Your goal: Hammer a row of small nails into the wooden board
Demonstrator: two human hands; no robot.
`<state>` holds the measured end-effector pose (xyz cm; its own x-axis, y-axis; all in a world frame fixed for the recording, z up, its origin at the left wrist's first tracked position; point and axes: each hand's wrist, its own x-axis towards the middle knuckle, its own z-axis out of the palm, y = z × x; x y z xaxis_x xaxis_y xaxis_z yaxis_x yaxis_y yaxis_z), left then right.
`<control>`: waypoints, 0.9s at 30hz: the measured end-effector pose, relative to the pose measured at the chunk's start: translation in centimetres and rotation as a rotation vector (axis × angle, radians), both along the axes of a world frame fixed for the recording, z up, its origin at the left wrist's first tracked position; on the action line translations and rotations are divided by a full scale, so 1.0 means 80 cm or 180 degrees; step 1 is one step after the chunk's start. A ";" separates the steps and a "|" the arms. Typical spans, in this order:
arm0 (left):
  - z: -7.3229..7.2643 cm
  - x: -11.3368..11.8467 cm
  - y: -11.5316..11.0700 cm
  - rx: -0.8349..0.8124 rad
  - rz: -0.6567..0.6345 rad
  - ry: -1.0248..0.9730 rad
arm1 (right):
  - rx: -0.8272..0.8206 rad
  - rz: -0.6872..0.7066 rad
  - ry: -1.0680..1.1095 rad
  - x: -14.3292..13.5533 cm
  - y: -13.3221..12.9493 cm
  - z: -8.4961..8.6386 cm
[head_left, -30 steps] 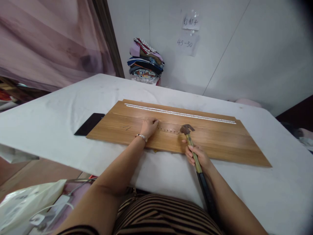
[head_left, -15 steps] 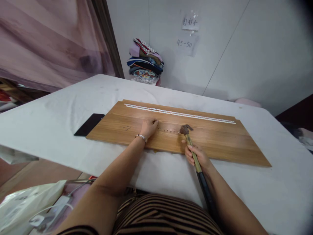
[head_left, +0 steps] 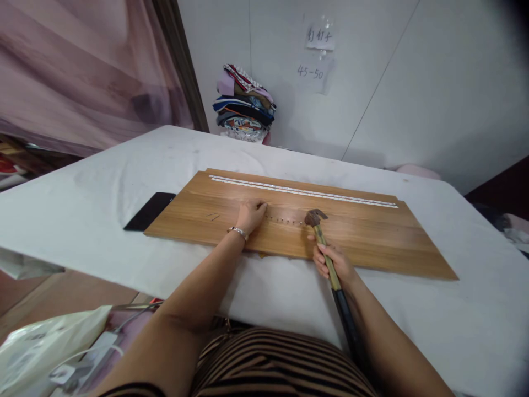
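A brown wood-grain board [head_left: 392, 240] lies flat in front of me. My right hand [head_left: 334, 260] is closed round the wooden handle of a claw hammer [head_left: 314, 218], below its rusty head. That head is over the board, at the right end of a row of small nails [head_left: 288, 221] standing in the wood. At the row's left end, my left hand [head_left: 251, 215] rests on the board, thumb and fingers pinched together. Whatever is between those fingertips is too small to make out. Left of this hand lie two loose nails [head_left: 213, 215].
Two white printed strips [head_left: 303, 192] run along the board's far side. A black flat object [head_left: 151, 212] lies by its left end. The white-covered table [head_left: 82, 204] meets a wall with a pile of folded cloth [head_left: 244, 105]. A power strip [head_left: 93, 358] is down at lower left.
Both hands and the hammer keep almost the same place over the board. The whole view has shifted very slightly.
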<state>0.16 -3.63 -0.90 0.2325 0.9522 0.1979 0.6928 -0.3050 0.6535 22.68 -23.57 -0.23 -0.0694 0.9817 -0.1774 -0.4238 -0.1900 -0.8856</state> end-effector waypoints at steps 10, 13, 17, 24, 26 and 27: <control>0.003 -0.001 -0.001 -0.0002 -0.0037 -0.0038 | -0.0045 -0.0007 0.0002 0.004 0.004 -0.007; 0.004 -0.001 -0.002 0.0004 -0.0040 -0.0067 | 0.0027 -0.0003 0.0007 0.004 0.003 -0.005; 0.005 0.000 -0.003 -0.0020 -0.0039 -0.0067 | 0.0046 0.0003 -0.0012 0.004 0.002 -0.001; 0.006 -0.001 -0.003 -0.0039 -0.0003 -0.0060 | -0.0096 -0.0016 -0.0039 0.005 0.004 -0.007; 0.006 -0.001 -0.003 -0.0036 -0.0011 -0.0077 | -0.0033 -0.0033 -0.0039 0.005 0.003 -0.006; 0.006 -0.001 -0.003 -0.0030 -0.0012 -0.0082 | -0.0005 -0.0041 -0.0043 0.004 0.002 -0.004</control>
